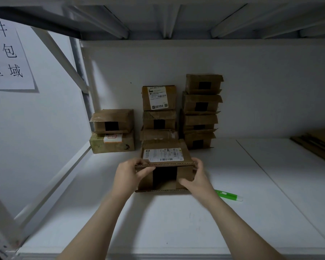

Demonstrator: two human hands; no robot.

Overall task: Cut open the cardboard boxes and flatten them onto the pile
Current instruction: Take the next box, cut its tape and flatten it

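A brown cardboard box with a white shipping label on top stands on the white shelf, its near end open and dark inside. My left hand grips the box's near left corner, thumb across the front flap. My right hand grips the near right corner, fingers over the top edge and thumb on the front flap. A green and white cutter lies on the shelf just right of my right wrist. Flattened cardboard lies in a pile at the far right.
Three stacks of opened boxes stand against the back wall: a low one at left, a middle one right behind the held box, a taller one at right. A paper sign hangs on the left wall. Another shelf runs overhead.
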